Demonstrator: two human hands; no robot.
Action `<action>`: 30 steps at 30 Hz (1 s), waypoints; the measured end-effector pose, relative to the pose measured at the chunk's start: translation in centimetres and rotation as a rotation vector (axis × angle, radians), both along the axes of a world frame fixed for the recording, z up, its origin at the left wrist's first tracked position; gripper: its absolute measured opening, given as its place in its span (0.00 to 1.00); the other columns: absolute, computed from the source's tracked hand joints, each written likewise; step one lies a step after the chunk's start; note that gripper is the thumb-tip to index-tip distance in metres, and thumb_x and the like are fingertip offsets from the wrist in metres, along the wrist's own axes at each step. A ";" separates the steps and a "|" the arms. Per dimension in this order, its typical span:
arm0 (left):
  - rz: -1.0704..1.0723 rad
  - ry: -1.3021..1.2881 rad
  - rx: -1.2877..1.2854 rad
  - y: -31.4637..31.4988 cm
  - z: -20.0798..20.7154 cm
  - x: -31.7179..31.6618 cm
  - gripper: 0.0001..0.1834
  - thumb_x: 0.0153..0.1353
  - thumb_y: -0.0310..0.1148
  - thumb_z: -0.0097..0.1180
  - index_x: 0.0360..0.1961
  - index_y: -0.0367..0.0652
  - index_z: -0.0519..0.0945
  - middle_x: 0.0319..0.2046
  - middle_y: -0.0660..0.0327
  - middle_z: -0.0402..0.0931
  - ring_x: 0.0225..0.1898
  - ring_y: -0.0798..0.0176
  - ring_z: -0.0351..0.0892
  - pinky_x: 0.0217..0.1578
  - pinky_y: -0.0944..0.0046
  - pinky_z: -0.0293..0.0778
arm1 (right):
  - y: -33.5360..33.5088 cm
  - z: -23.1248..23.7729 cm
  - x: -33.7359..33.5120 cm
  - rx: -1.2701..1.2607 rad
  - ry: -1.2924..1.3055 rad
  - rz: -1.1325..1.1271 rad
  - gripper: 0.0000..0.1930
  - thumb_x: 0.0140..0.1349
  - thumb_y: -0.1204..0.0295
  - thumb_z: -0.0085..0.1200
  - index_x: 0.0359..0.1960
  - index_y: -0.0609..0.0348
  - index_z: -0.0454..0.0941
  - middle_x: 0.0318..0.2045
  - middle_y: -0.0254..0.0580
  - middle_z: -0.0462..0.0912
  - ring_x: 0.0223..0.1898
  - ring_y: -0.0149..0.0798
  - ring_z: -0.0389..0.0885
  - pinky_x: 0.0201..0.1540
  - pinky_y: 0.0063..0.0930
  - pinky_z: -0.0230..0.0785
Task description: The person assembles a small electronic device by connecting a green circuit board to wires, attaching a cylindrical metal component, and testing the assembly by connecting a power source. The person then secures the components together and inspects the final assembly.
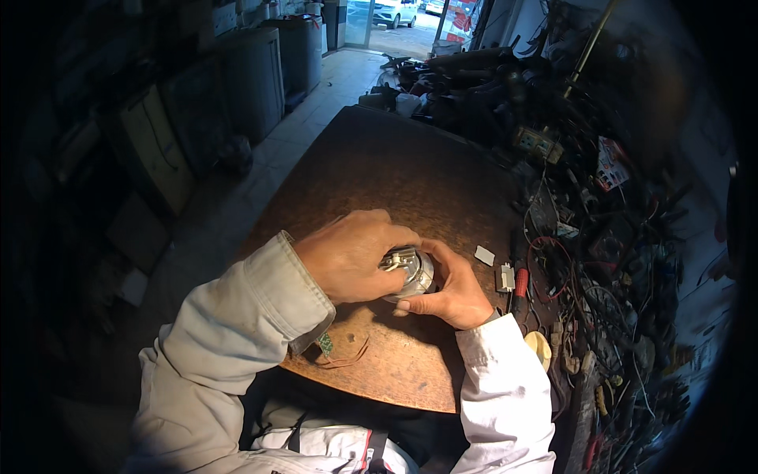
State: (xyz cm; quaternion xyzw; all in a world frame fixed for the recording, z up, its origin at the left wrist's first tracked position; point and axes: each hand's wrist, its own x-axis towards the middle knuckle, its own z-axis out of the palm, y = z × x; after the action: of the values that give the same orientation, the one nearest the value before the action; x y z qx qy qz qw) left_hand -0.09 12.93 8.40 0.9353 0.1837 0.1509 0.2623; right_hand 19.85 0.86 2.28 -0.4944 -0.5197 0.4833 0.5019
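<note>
A round, shiny silver metal part [424,276] is held between my two hands, just above the wooden table [371,174]. My right hand [459,294] is curved around its right side, thumb at the near edge and fingers at the far edge. From the left, my left hand [355,257] reaches over it with bent fingers closed on its top. These fingers hide the part's left side, and its exact kind cannot be made out. On the table below my left sleeve lie a small green circuit board [326,344] and thin orange-brown wires [351,359].
Right of my hands lie a white flat piece [485,255], a white block [505,278], a red-handled tool [521,283] and a yellow rounded object [538,349]. A dense heap of cables and parts [608,276] lines the right side. Cabinets [253,79] stand at the left.
</note>
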 end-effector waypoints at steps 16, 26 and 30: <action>0.059 -0.178 0.115 -1.3 -4.2 1.9 0.27 0.50 0.29 0.73 0.52 0.30 0.82 0.42 0.46 0.79 0.41 0.44 0.85 0.43 0.53 0.82 | -0.2 -0.6 0.0 0.355 -0.776 -0.271 0.42 0.47 0.69 0.77 0.67 0.68 0.76 0.61 0.60 0.81 0.64 0.61 0.78 0.67 0.49 0.73; 0.101 -0.193 -0.005 -1.1 -4.3 1.8 0.28 0.51 0.26 0.72 0.53 0.26 0.80 0.40 0.48 0.79 0.36 0.53 0.84 0.39 0.58 0.82 | -0.6 0.3 -0.4 0.443 -0.784 -0.194 0.38 0.52 0.76 0.73 0.69 0.67 0.76 0.62 0.62 0.80 0.63 0.60 0.80 0.65 0.48 0.77; 0.059 -0.219 -0.196 -0.7 -3.1 1.5 0.30 0.54 0.28 0.72 0.57 0.27 0.79 0.41 0.48 0.82 0.35 0.56 0.85 0.38 0.58 0.82 | -0.7 0.0 -0.3 0.445 -0.870 -0.218 0.34 0.57 0.75 0.73 0.67 0.67 0.77 0.63 0.62 0.80 0.63 0.60 0.81 0.64 0.46 0.79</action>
State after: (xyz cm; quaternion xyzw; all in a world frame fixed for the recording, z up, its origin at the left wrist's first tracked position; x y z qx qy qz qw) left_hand 1.40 12.19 5.31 0.8772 0.1952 0.2412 0.3663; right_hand 19.56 0.17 2.25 -0.5825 -0.7168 0.0543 0.3794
